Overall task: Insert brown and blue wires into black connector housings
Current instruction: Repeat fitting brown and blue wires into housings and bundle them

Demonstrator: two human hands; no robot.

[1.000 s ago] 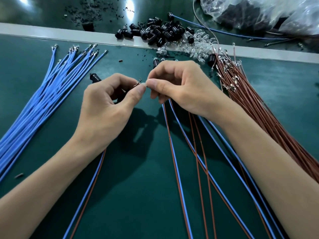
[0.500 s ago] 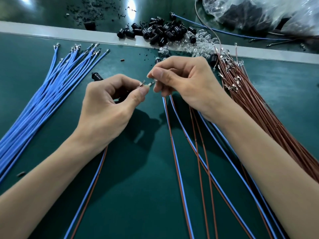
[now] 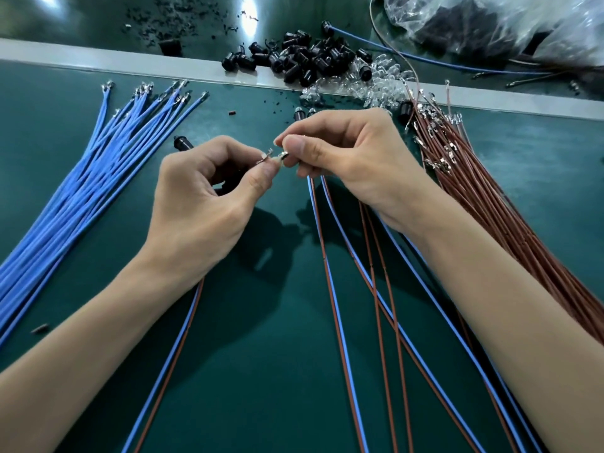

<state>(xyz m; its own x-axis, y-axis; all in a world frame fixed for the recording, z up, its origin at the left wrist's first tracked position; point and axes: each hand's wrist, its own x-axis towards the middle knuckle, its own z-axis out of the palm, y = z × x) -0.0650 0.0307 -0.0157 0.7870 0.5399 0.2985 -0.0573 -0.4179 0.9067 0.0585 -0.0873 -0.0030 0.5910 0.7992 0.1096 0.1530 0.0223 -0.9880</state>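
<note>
My left hand [image 3: 209, 204] pinches the metal terminal [image 3: 264, 157] of a wire between thumb and forefinger. Something dark sits half hidden in its palm. A blue and brown wire pair [image 3: 183, 338] trails out below that wrist. My right hand [image 3: 353, 158] pinches a small metal-ringed piece [image 3: 283, 155] just right of the terminal, almost touching it. Blue and brown wires [image 3: 330, 289] run down the mat from under the right hand. Loose black connector housings [image 3: 304, 60] are heaped at the back, and one black housing [image 3: 181, 142] lies behind my left hand.
A fanned bundle of blue wires [image 3: 81, 191] covers the left of the green mat. On the right lies a bundle of brown wires [image 3: 490, 207]. Clear small parts [image 3: 376, 80] lie by a white strip [image 3: 98, 65]. A plastic bag [image 3: 506, 24] sits back right.
My two thumbs touched tip to tip a second ago. My right hand has since drawn slightly back, and the metal-ringed piece and the terminal now show between the fingertips.
</note>
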